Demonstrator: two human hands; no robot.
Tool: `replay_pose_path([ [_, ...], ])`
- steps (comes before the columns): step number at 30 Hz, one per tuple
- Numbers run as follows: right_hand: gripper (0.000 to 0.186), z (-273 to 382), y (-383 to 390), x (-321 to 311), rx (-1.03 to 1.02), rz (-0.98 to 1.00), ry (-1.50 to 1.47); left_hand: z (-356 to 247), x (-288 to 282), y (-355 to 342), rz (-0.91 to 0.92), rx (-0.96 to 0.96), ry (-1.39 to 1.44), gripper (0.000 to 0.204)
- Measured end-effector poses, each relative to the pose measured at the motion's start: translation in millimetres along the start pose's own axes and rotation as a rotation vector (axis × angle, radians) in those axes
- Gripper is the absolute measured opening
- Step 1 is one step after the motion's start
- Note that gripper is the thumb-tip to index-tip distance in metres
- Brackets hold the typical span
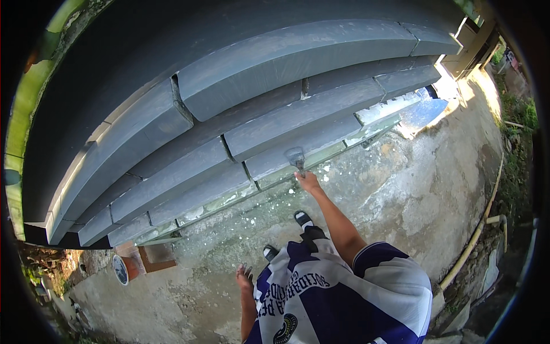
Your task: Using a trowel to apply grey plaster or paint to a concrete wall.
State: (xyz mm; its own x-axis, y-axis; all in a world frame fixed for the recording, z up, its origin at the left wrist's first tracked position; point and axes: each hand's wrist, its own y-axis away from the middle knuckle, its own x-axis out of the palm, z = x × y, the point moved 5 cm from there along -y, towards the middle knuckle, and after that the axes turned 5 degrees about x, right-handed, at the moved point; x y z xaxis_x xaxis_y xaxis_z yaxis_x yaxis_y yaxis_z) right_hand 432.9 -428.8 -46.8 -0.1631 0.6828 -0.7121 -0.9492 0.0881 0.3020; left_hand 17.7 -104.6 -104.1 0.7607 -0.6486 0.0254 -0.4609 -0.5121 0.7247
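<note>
My right hand (307, 182) grips a small grey flat-headed tool (295, 155), which looks like a paintbrush, by its handle. Its head is at the front of the lowest grey step (298, 143), above a pale, mottled green base. The grey steps (275, 63) rise in long tiers across the upper view, split by dark joints. My left hand (244, 277) hangs low beside my body with fingers loosely apart and greyish marks on them; I cannot make out anything held in it.
An orange bucket (130, 264) and a brown board (158, 257) sit at the lower left. My sandalled feet stand on stained concrete (401, 212) with white spatters. A blue sheet (424, 112) lies beyond the steps' right end. Pipes (476, 241), rubble and plants line the right edge.
</note>
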Motion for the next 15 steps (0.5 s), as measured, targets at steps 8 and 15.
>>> replay_pose_path([
  [8,0.040,51,13,-12,0.015,0.066,-0.901,16,-15,4,-0.054,-0.035,0.075,0.042],
  [15,0.046,28,-4,1,0.390,0.300,-0.449,26,-18,7,-0.056,-0.114,0.105,0.043],
])
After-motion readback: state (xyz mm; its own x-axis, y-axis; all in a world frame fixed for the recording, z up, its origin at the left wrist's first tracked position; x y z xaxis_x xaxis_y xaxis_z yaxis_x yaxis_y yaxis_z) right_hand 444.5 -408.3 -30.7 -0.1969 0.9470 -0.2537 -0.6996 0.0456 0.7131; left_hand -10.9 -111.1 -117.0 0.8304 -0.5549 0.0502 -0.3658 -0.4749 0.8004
